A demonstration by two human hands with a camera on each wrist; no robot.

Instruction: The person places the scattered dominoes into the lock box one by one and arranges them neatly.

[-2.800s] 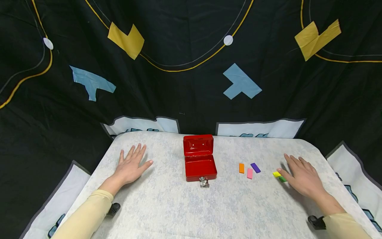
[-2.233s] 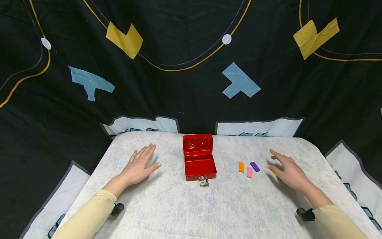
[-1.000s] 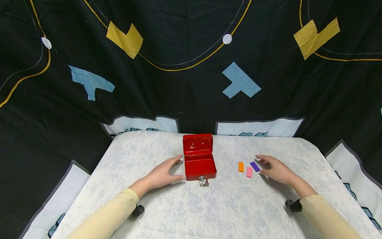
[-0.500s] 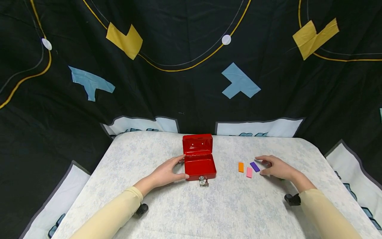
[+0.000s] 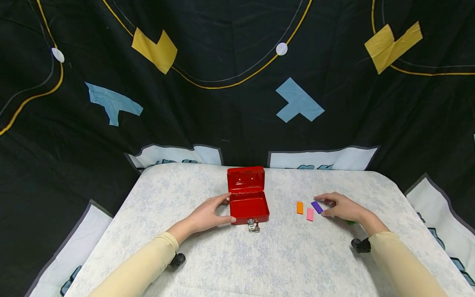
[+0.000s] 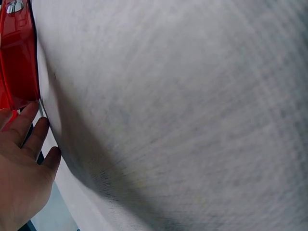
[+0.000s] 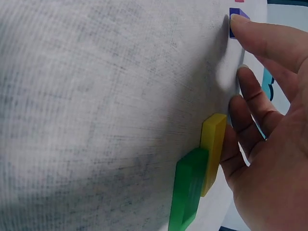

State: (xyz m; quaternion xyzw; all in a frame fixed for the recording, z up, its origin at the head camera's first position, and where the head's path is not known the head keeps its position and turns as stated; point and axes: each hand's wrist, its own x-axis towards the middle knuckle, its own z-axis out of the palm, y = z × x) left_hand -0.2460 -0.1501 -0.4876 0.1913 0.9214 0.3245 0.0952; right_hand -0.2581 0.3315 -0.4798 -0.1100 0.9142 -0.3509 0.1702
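Note:
A red metal cash box (image 5: 249,214) stands in the middle of the table, its lid (image 5: 245,180) raised. My left hand (image 5: 204,215) holds the box's left side, thumb at the front corner and forefinger toward the back. In the left wrist view, the other fingers (image 6: 36,137) lie near the box wall. My right hand (image 5: 345,208) pinches a small purple block (image 5: 317,207) lying on the table; the thumb (image 7: 260,41) covers part of it in the right wrist view. An orange block (image 5: 299,208) and a pink block (image 5: 310,214) lie just left of it.
A yellow block (image 7: 213,149) and a green block (image 7: 188,187) lie side by side under my right palm. A small padlock (image 5: 251,225) with a key hangs at the box's front. Behind the pale table (image 5: 282,264) hangs a dark curtain (image 5: 230,123).
Both hands have come inward from the table's sides. The left has reached the box's left side; the right has moved to the purple block and closed finger and thumb on its ends.

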